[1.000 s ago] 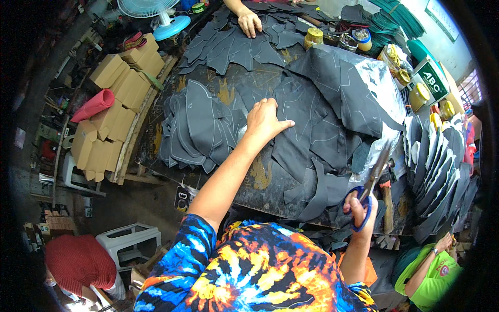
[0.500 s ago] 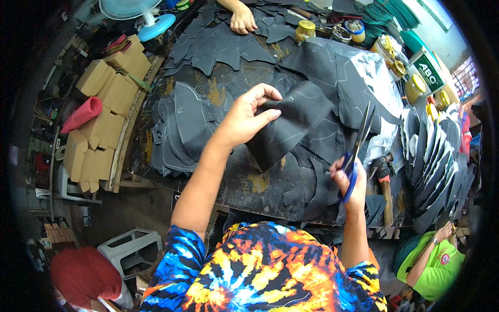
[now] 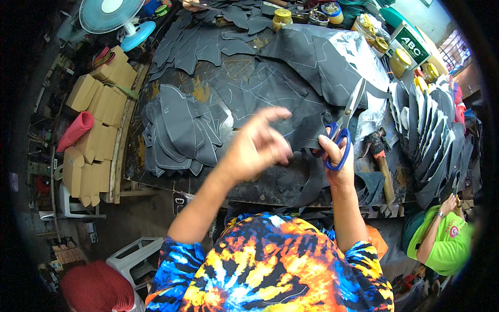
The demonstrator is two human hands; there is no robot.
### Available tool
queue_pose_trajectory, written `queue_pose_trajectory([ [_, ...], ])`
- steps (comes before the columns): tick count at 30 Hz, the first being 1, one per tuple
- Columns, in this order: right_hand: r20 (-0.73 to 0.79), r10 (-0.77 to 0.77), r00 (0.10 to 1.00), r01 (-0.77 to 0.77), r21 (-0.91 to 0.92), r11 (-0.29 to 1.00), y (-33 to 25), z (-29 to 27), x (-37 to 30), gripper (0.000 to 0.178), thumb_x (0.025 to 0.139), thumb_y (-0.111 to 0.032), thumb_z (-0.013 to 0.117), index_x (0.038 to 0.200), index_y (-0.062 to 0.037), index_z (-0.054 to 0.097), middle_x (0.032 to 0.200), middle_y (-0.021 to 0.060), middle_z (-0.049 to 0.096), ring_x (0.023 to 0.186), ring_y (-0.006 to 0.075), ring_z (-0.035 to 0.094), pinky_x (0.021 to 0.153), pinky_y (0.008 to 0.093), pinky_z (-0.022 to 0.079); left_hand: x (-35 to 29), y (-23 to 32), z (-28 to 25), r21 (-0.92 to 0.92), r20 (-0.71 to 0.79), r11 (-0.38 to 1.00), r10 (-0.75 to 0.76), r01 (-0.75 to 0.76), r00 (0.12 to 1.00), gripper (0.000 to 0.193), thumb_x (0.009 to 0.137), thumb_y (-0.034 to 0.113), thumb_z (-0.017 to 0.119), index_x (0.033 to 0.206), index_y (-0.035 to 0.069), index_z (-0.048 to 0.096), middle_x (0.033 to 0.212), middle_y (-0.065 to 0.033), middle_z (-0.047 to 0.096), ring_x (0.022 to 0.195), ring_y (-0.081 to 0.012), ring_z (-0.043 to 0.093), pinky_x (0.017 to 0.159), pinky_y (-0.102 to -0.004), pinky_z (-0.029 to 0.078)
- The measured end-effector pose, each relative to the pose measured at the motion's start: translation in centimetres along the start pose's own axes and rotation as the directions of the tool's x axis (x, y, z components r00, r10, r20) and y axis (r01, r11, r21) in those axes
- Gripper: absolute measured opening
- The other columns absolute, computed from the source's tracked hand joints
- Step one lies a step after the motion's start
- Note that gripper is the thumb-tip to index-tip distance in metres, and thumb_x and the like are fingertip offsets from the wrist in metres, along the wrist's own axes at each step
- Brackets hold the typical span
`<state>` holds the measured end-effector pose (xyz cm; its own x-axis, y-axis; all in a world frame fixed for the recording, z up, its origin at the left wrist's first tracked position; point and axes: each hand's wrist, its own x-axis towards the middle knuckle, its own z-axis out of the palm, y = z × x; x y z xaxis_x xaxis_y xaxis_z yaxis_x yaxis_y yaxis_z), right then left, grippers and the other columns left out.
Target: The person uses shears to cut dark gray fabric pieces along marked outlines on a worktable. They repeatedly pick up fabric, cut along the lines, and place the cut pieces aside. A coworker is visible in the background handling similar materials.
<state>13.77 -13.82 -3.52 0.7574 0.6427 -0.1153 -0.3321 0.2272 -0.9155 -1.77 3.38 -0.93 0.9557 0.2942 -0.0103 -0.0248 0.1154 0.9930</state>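
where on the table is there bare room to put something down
Bare table: a strip along the near edge, between the left pile and the scraps, partly under the left arm; and a stained gap between that pile, the far pieces and the middle sheets. It's crowded on the right: hammer, plastic, stack of pieces.

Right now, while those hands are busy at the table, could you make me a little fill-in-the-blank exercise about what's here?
1. The right hand holds ____ with blue handles.
2. The left hand, blurred with fingers apart, holds ____.
3. From the person's view, the hammer lies to the ____ of the right hand.
4. The pinkish-red roll rests on cardboard ____.

Missing words: scissors; nothing; right; boxes.
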Motion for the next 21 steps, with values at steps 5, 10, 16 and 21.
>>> queue_pose_trajectory([
  [5,0.061,-0.018,0.998,0.010,0.127,0.992,-0.3,0.2,-0.4,0.030,0.083,-0.012,0.076,0.105,-0.0030,0.059,0.089,-0.0002,0.060,0.083,0.0100,0.060,0.075,0.0259,0.049,-1.2,-4.2,8.2,-0.340,-0.061,0.916,0.203,-0.212,0.977,0.111,0.087,0.047,0.073,0.158,0.014,-0.007,0.134,-0.0160,0.055,0.116,-0.0223,0.059,0.101,-0.0334,0.044],
  [10,0.040,-0.035,0.999,0.032,0.067,0.997,-1.0,1.1,-1.6,0.032,0.083,-0.014,0.077,0.107,-0.0027,0.060,0.089,-0.0021,0.061,0.079,0.0072,0.056,0.072,0.0236,0.044,1.2,-4.1,7.8,-0.484,-0.256,0.823,0.191,-0.296,0.948,0.048,0.102,0.012,0.052,0.148,0.000,0.039,0.129,-0.0083,0.059,0.110,-0.0102,0.058,0.097,-0.0246,0.045],
  [16,0.278,-0.098,0.955,0.133,-0.110,0.985,-0.8,-0.8,-3.1,0.033,0.089,-0.030,0.071,0.099,-0.0023,0.057,0.084,0.0061,0.061,0.075,0.0128,0.056,0.071,0.0270,0.045,2.2,-1.1,6.8,-0.031,-0.459,0.911,0.352,-0.410,0.816,0.052,0.094,-0.007,0.056,0.145,-0.001,0.044,0.136,-0.0069,0.058,0.086,-0.0018,0.055,0.074,-0.0171,0.046],
  [21,0.437,0.148,0.887,-0.063,-0.204,0.977,0.6,-1.3,-5.5,0.033,0.088,-0.032,0.073,0.096,-0.0042,0.055,0.089,0.0065,0.061,0.081,0.0138,0.058,0.075,0.0280,0.048,2.6,0.3,5.2,0.044,-0.600,0.886,0.392,-0.461,0.697,0.057,0.094,-0.008,0.055,0.149,0.000,0.039,0.146,-0.0070,0.051,0.074,0.0008,0.050,0.062,-0.0159,0.043],
])
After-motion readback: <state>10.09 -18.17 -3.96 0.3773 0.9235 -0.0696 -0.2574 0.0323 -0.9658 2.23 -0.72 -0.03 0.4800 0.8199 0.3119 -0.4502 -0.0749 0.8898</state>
